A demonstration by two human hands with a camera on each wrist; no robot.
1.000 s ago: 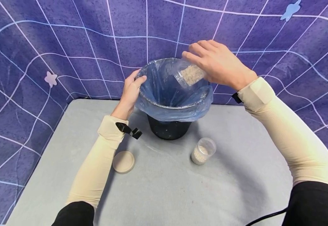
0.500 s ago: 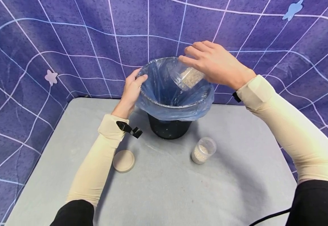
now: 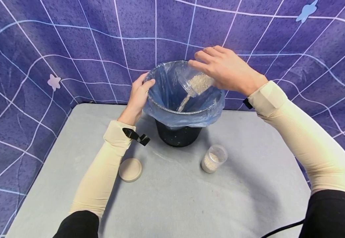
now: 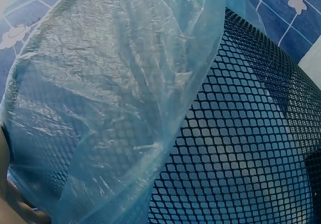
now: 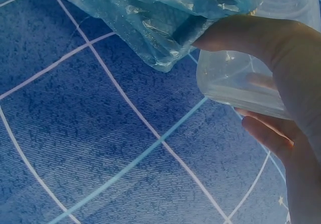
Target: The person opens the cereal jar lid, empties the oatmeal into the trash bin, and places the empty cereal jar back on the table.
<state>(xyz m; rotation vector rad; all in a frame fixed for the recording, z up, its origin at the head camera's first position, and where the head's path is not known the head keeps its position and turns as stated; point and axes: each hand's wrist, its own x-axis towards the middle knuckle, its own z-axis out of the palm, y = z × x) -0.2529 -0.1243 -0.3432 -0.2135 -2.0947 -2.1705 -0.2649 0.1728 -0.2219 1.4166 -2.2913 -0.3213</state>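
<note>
A black mesh bin (image 3: 178, 135) lined with a blue plastic bag (image 3: 172, 96) stands at the back of the grey table (image 3: 166, 205). My right hand (image 3: 224, 69) grips a clear jar (image 3: 196, 82) tipped mouth-down over the bin, and pale grains pour from it into the bag. The jar's base (image 5: 241, 83) shows in the right wrist view, with my fingers round it. My left hand (image 3: 139, 94) holds the bin's left rim. The left wrist view shows the bag (image 4: 100, 98) draped over the mesh (image 4: 235, 148).
A second clear jar (image 3: 214, 158) with grains, lid off, stands on the table right of the bin. A round beige lid (image 3: 130, 170) lies near my left forearm. A purple grid-patterned cloth (image 3: 71, 43) hangs behind and to the sides.
My right hand has tilted the jar further down, and grains now stream into the bag. The left hand has stayed on the rim.
</note>
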